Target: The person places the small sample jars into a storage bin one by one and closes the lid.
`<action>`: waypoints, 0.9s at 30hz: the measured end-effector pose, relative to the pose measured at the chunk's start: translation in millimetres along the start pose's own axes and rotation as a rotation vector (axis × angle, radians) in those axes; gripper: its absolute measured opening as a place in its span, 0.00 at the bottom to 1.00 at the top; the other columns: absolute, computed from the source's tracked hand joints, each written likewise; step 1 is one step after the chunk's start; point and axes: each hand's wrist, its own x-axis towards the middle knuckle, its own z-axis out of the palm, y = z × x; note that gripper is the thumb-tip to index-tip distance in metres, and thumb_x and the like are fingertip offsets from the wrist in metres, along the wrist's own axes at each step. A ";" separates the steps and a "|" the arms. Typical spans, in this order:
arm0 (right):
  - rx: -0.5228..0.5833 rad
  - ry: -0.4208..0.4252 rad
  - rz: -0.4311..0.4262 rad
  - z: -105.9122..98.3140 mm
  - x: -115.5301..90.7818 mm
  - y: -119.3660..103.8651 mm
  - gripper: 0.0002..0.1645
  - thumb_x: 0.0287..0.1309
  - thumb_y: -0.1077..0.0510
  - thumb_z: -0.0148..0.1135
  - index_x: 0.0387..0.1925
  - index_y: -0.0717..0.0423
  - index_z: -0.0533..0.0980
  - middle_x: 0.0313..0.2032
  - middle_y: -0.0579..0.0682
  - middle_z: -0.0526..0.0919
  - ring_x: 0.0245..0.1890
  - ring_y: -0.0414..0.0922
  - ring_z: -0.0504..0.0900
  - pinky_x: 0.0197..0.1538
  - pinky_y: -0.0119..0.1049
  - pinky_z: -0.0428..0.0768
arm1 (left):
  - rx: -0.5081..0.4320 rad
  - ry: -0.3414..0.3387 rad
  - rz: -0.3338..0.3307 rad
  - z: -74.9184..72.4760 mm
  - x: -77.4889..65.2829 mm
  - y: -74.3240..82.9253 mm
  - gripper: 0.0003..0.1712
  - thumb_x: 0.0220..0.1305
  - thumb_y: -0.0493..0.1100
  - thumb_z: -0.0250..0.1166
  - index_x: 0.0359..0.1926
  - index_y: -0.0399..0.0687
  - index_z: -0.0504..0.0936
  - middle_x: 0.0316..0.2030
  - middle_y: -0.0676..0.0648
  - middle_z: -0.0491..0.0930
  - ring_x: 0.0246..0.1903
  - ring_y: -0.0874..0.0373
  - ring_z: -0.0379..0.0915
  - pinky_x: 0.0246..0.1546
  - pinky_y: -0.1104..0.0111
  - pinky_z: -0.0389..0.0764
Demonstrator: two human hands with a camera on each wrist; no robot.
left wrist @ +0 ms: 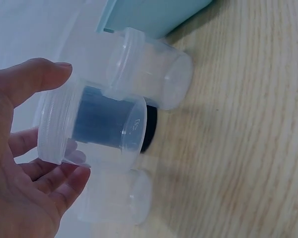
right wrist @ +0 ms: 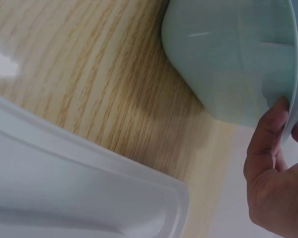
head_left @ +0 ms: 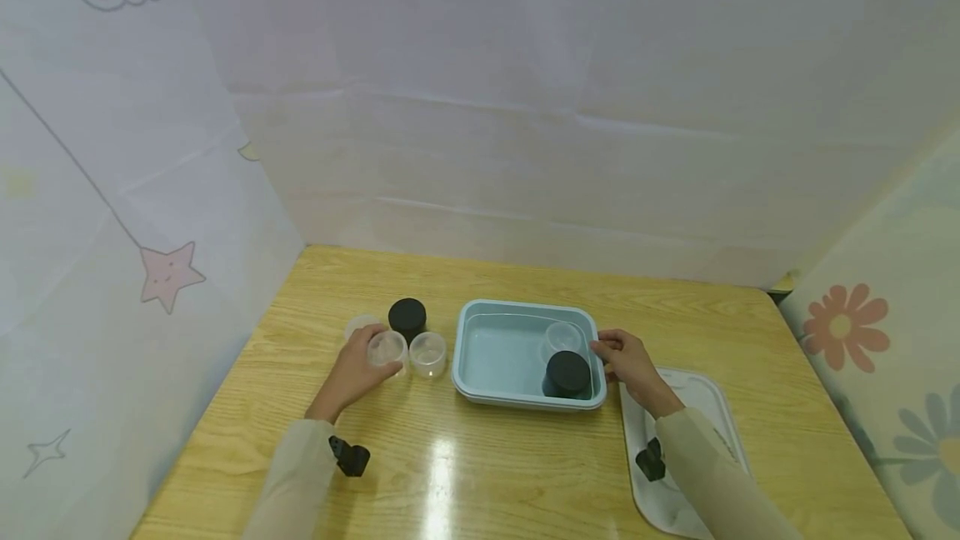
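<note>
My left hand [head_left: 360,369] curls round the lidded end of a clear plastic jar [left wrist: 109,124], thumb on one side and fingers on the other. Close about it stand a second clear jar [head_left: 428,355], a black-lidded jar [head_left: 407,317] and another clear jar [left wrist: 119,196], partly hidden behind the hand. With its thumb and fingers, my right hand [head_left: 628,363] pinches the right rim of a light blue plastic basin [head_left: 498,340]. Inside the basin, toward its right end, are a black-lidded jar [head_left: 567,373] and a clear jar [head_left: 562,338].
A white tray-like lid [head_left: 693,394] lies on the wooden table [head_left: 375,473] under my right forearm. Pale printed sheets [head_left: 525,148] stand along the back and both sides of the table.
</note>
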 end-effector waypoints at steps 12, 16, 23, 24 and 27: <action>-0.004 0.002 -0.004 0.2 0.2 -0.1 0.26 0.68 0.58 0.52 0.61 0.70 0.63 0.42 0.54 0.75 0.30 0.39 0.75 0.29 0.32 0.79 | 0.004 0.027 0.044 -9.3 9.5 20.6 0.37 0.56 0.45 0.69 0.64 0.38 0.65 0.58 0.35 0.68 0.53 0.40 0.69 0.51 0.45 0.73; -0.014 0.006 0.000 0.6 0.5 -0.3 0.26 0.68 0.58 0.52 0.61 0.69 0.63 0.43 0.55 0.75 0.31 0.39 0.75 0.30 0.33 0.79 | 0.006 0.024 0.048 -10.1 14.1 27.6 0.38 0.56 0.45 0.68 0.65 0.40 0.65 0.59 0.36 0.68 0.54 0.41 0.70 0.50 0.47 0.74; -0.020 0.010 0.009 0.4 1.3 0.2 0.26 0.68 0.57 0.52 0.61 0.69 0.63 0.45 0.57 0.75 0.32 0.40 0.75 0.31 0.33 0.79 | -0.012 -0.001 0.077 -8.1 23.3 43.5 0.38 0.57 0.46 0.68 0.66 0.41 0.64 0.60 0.36 0.66 0.53 0.42 0.70 0.48 0.49 0.75; -0.019 0.009 0.009 0.5 1.3 0.3 0.26 0.68 0.57 0.52 0.61 0.69 0.63 0.45 0.57 0.75 0.32 0.40 0.75 0.31 0.32 0.79 | -0.014 -0.003 0.079 -7.5 24.7 46.0 0.38 0.57 0.46 0.68 0.66 0.42 0.64 0.60 0.36 0.66 0.53 0.42 0.70 0.48 0.49 0.75; -0.014 0.009 0.008 0.8 1.6 1.0 0.26 0.68 0.57 0.52 0.61 0.69 0.63 0.46 0.58 0.75 0.33 0.40 0.75 0.31 0.33 0.79 | -0.027 -0.008 0.086 -6.0 28.5 53.9 0.38 0.58 0.47 0.68 0.66 0.43 0.64 0.62 0.37 0.65 0.54 0.42 0.69 0.49 0.48 0.75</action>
